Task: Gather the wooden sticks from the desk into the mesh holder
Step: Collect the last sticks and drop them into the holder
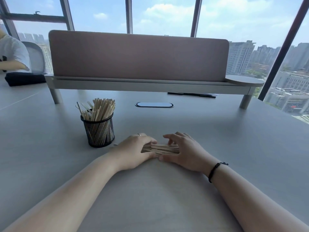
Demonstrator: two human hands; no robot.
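A bundle of pale wooden sticks (161,149) lies flat on the grey desk (234,139), squeezed between both hands. My left hand (133,151) cups its left end, fingers curled over the sticks. My right hand (185,151) closes on the right end, thumb under the front edge, fingers partly raised. The black mesh holder (100,131) stands upright just left of my left hand, holding several sticks (100,108) that fan out above its rim.
A pink divider screen (138,56) on a raised shelf crosses the desk's far side. An oval cable port (154,104) sits in the desk middle. Dark pens (192,94) lie under the shelf. Another person's sleeve (11,52) and a black bag (25,78) are at far left.
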